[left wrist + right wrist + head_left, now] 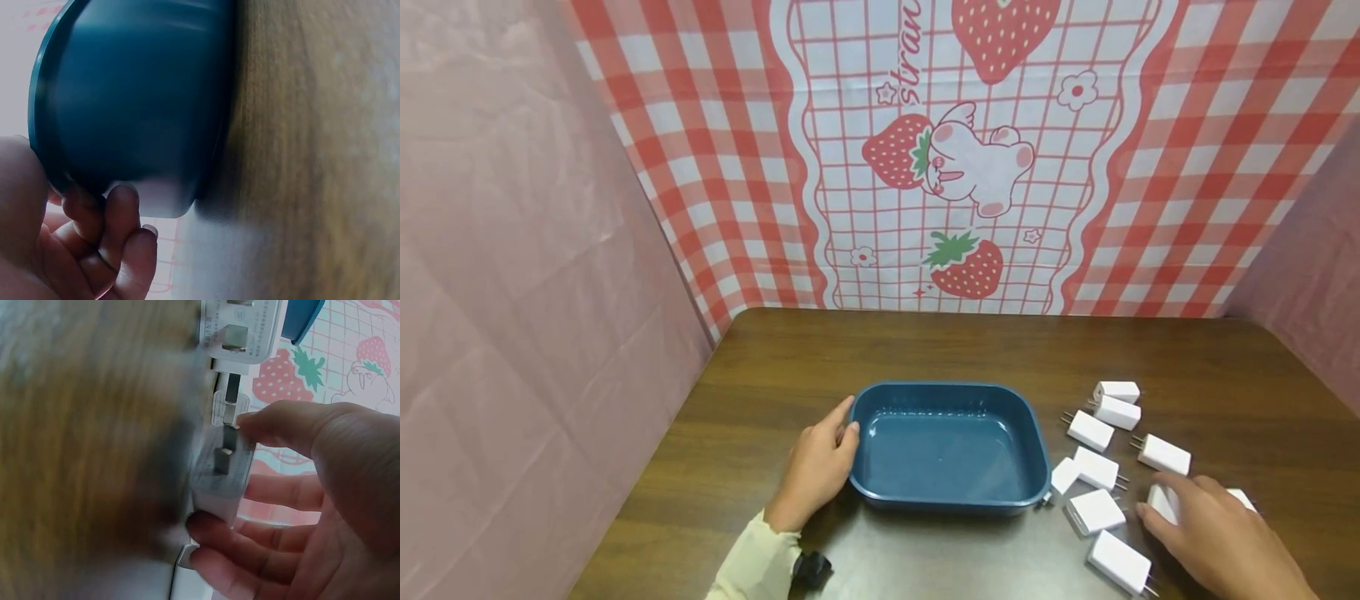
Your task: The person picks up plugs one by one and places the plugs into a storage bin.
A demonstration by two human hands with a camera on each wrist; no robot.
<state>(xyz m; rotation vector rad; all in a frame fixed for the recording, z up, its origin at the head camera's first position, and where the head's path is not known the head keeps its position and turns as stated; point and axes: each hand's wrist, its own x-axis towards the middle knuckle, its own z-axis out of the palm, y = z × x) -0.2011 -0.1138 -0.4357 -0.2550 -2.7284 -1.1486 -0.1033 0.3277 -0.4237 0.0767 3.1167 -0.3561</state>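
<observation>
A dark blue rectangular tray (940, 454) with rounded corners lies on the table, its inside bare. At its left end, my left hand (816, 467) grips the rim between thumb and fingers; the left wrist view shows curled fingers (122, 212) against the tray's outer wall (144, 94). Off to the right of the tray, my right hand (1225, 533) pinches a white plug charger (215, 481) between thumb and fingertips, its metal prongs facing the wrist camera. In the head view the hand partly hides this charger.
Several more white chargers lie scattered right of the tray, one charger (1063, 476) right at its corner and another charger (1242, 498) behind my right hand. The wooden table (790, 358) ends at a red checked strawberry cloth (752, 167). Pink fabric (535, 292) hangs at the left.
</observation>
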